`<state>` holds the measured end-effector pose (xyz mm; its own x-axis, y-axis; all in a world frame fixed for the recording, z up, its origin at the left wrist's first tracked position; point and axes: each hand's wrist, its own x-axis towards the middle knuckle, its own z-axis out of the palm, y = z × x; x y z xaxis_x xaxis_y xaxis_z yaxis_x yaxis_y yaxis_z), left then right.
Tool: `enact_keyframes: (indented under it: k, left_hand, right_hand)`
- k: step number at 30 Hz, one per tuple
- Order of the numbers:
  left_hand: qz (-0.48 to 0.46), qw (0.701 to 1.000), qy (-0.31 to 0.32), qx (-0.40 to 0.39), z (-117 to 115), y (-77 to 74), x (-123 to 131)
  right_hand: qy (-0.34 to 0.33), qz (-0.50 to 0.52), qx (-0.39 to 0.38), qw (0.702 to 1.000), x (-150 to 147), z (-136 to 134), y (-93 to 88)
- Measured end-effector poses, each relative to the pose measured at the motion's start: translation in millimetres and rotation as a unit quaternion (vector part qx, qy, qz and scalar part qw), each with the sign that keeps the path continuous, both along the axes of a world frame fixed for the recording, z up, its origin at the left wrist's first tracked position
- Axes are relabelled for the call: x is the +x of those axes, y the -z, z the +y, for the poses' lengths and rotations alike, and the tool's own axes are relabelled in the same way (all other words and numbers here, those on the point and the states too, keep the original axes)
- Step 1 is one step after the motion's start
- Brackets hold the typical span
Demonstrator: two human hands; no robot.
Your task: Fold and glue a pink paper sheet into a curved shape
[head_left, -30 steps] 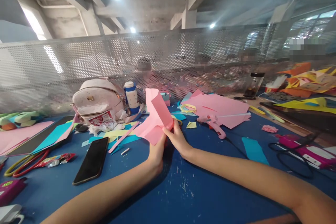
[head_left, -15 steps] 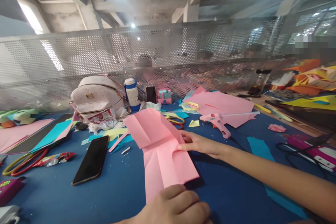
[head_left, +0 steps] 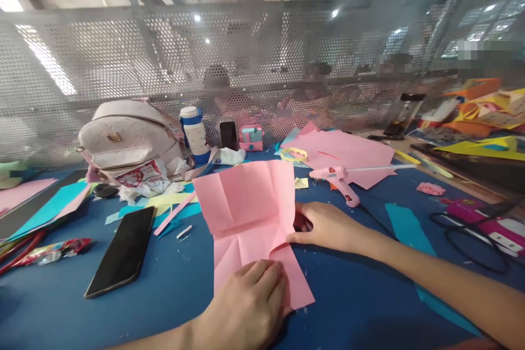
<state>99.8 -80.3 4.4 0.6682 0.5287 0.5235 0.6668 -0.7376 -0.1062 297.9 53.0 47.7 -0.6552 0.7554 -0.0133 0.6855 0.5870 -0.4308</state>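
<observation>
A sheet of pink paper with several crease lines stands partly upright in the middle, its far half tilted up and its near half on the blue table. My left hand lies over the near part, its fingers curled down against the paper; the fingertips are hidden. At the right edge, my right hand pinches the paper between thumb and fingers, where the sheet bends. Just beyond that hand lies a pink glue gun with a clear glue stick in its back.
A black phone lies to the left, near paper scraps. Behind stand a pale backpack, a white and blue bottle and a perforated metal screen. Pink sheets, a blue strip and a purple power strip lie right.
The paper's far half has opened out wider and stands more upright. My left hand has moved up and left onto the near part. My right hand has shifted slightly right, and the view has tilted down.
</observation>
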Motion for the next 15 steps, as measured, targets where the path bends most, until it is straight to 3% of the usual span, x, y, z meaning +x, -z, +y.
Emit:
enact_keyframes:
  k: [2, 5, 9, 12, 15]
  left_hand:
    - [0.017, 0.999, 0.010, 0.029, -0.8, -0.1, -2.5]
    - [0.036, 0.998, 0.013, 0.041, -2.1, 0.6, -5.3]
    - [0.041, 0.998, 0.011, 0.049, -4.8, 1.7, -8.2]
    - [0.053, 0.996, 0.001, 0.074, -8.2, 5.1, -11.7]
    - [0.044, 0.997, -0.009, 0.069, -9.8, 8.2, -15.0]
  right_hand:
    - [-0.032, -0.008, -0.015, 0.999, 2.9, 0.4, 2.3]
    - [-0.169, 0.060, -0.039, 0.983, 5.9, -5.1, 9.1]
    - [-0.326, 0.100, 0.077, 0.937, 5.8, -13.9, 20.8]
    - [-0.364, 0.067, 0.161, 0.915, 5.3, -15.0, 27.0]
    - [-0.374, 0.045, 0.180, 0.909, 5.9, -11.8, 29.8]
